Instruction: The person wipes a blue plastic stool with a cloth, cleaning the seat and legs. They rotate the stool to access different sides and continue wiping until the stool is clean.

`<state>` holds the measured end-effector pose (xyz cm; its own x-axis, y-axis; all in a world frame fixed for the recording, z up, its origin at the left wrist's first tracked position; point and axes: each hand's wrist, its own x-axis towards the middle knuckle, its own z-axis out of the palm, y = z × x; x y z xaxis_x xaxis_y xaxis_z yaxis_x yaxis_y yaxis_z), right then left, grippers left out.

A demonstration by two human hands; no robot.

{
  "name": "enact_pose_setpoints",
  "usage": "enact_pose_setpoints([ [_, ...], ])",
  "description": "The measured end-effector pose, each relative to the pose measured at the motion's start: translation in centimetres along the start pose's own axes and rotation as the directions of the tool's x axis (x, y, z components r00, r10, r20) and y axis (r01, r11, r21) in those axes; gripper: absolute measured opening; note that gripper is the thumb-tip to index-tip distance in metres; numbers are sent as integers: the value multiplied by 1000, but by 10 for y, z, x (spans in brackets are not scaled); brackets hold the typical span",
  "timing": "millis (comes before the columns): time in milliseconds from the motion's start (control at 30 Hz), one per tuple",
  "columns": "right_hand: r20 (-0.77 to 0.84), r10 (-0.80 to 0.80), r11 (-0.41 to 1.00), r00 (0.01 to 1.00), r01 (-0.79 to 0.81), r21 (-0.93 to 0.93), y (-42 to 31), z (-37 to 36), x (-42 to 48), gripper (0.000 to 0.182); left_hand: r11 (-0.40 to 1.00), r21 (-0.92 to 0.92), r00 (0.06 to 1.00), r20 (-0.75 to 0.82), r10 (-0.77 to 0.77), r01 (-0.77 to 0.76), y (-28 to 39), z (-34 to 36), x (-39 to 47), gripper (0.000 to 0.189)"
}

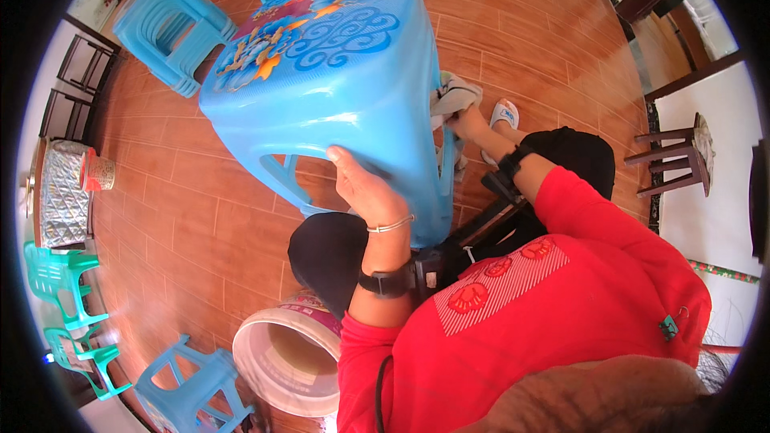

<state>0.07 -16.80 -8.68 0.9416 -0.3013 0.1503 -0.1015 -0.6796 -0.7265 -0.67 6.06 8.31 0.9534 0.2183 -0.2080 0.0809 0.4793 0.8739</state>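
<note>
A blue plastic stool (pixel 361 108) with a flower-patterned seat stands tilted before me, close to my knees. My left hand (pixel 370 192), wearing a silver bangle, grips the near edge of its side opening, the thumb on the outer face and the fingers hidden behind the plastic. On the far right side of the stool, my right hand (pixel 466 123) holds a pale cloth (pixel 458 94) against a leg. Part of that cloth shows through the leg opening.
A bucket of cloudy liquid (pixel 289 361) is beside my left leg. An overturned blue stool (pixel 195 382) lies beyond it. Stacked blue stools (pixel 171 30) stand at the upper left, green plastic chairs (pixel 66 282) along the left wall, and a wooden stool (pixel 677 153) at the right.
</note>
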Motion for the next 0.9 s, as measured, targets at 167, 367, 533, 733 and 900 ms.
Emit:
enact_pose_setpoints([
  [167, 204, 21, 1000, 979, -25, 15, -12, -2, -63, 23, 995, 99, 1000, 24, -5, 3, -2, 5, -7, 58],
  [367, -92, 67, 990, 994, -77, -114, 36, -2, -22, 20, 982, 188, 994, 112, -10, -11, -11, 8, -8, 60],
  [533, -116, 266, 962, 957, -271, -29, 6, 9, -5, 19, 992, 125, 999, 47, -1, -5, -2, 7, -5, 62],
  [733, 100, -25, 997, 995, 32, -73, -4, 17, -57, 20, 985, 171, 996, 84, -10, -5, -13, 1, -4, 63],
  [900, -106, 137, 977, 985, -152, -150, 5, 13, -17, 19, 981, 192, 995, 103, 8, -28, -10, 7, -9, 63],
])
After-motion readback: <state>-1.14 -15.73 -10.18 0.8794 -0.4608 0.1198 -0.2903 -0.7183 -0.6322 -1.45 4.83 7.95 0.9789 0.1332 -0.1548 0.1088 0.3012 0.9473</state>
